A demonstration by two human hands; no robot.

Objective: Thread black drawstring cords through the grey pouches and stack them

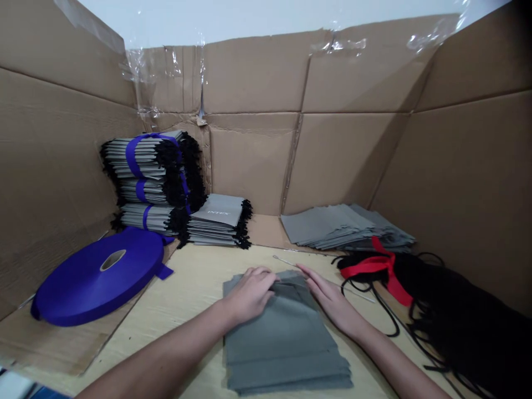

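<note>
A stack of grey fabric pouches [282,338] lies on the table in front of me. My left hand [253,293] rests on the upper part of the stack, its fingers curled and closed on the top edge of the uppermost pouch. At the stack's upper right corner, my right hand [328,299] has its fingers pressed together against the pouch edge. A thin metal threading needle [285,260] with a small looped tip runs through my right hand, and its other end shows beyond the wrist side. The finger pads are hidden on both hands.
A big purple ribbon roll [91,282] lies left. Behind it stand tied bundles of black-corded pouches [153,183] and a loose pile marked INTEX [218,219]. Grey pieces [332,224] lie back right, black cords [465,321] with red ribbon [394,277] at right. Cardboard walls [253,160] surround the table.
</note>
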